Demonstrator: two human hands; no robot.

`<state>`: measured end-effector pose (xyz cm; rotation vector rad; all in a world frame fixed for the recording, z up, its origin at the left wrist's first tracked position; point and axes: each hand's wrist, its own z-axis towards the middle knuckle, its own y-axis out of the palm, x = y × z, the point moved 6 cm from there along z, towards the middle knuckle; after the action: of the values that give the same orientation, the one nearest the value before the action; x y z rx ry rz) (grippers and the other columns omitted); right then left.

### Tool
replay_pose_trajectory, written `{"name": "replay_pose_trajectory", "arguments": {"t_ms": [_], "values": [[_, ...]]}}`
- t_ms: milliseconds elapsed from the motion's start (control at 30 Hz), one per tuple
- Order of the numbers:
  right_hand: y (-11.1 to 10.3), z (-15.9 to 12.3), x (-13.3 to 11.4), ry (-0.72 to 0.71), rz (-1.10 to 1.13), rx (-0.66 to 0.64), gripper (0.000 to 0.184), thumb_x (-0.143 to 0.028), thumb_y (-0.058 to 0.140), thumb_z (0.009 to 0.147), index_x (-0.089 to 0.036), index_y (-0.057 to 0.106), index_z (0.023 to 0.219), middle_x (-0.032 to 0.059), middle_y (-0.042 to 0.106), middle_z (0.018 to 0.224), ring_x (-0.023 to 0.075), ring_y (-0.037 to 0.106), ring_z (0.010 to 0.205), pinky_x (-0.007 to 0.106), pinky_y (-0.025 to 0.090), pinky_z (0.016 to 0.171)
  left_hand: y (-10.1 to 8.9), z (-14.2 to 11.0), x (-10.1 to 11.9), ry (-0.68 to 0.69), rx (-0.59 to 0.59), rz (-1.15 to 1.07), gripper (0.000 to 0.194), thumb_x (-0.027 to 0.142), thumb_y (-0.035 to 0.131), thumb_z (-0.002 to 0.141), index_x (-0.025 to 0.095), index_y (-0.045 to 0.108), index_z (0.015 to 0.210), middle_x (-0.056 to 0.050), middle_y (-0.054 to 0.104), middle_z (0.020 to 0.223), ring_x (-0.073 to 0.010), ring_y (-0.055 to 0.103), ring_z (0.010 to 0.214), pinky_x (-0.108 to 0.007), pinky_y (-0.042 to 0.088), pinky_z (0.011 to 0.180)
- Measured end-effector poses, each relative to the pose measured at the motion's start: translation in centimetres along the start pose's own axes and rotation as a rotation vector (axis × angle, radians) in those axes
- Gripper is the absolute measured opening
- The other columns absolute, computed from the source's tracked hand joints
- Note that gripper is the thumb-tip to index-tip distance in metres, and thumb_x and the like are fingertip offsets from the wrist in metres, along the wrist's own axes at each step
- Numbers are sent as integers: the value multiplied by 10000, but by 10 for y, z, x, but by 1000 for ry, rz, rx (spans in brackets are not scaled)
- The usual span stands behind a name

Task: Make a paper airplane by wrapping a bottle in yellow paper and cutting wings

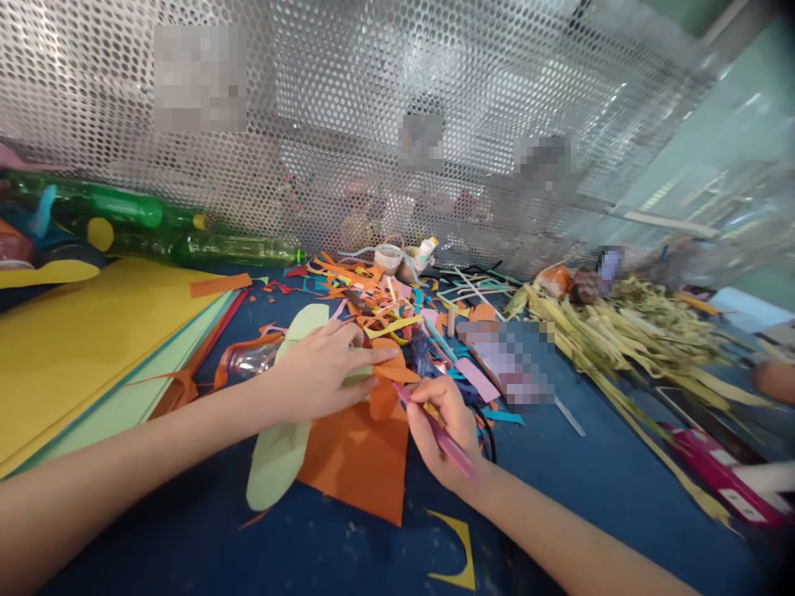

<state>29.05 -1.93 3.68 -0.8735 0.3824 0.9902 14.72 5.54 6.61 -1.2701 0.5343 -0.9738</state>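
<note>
My left hand (323, 368) lies flat, fingers stretched out, pressing a pale green oval paper shape (277, 459) onto an orange paper sheet (360, 459) on the blue table. My right hand (444, 430) is closed around a pink pencil (438, 434), its tip touching the orange sheet just beside my left fingertips. A heap of coloured paper scraps (397, 310) lies right behind both hands.
Large yellow and green paper sheets (80, 348) are stacked at the left, with green plastic bottles (155, 228) behind them along a perforated metal screen (373, 124). Dried corn husks (627, 339) spread at the right. A yellow paper offcut (460, 555) lies near the front edge.
</note>
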Motion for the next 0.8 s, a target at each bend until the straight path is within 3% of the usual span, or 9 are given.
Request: {"name": "replay_pose_trajectory", "arguments": {"t_ms": [233, 800], "values": [[5, 1, -15, -31, -119, 62, 116, -131, 478, 844, -216, 417, 793, -30, 509, 691, 104, 517, 586, 222, 438, 554, -3, -3, 4, 7, 6, -18, 405, 324, 497, 879, 320, 513, 1284, -74, 517, 977, -248, 472, 944, -422, 420, 857], [7, 5, -15, -43, -230, 47, 98, -152, 485, 835, -214, 441, 772, -40, 490, 646, 99, 498, 523, 212, 405, 502, -3, -4, 3, 29, 13, 2, 416, 323, 500, 873, 340, 509, 1289, -81, 528, 998, -265, 470, 955, -435, 427, 846]]}}
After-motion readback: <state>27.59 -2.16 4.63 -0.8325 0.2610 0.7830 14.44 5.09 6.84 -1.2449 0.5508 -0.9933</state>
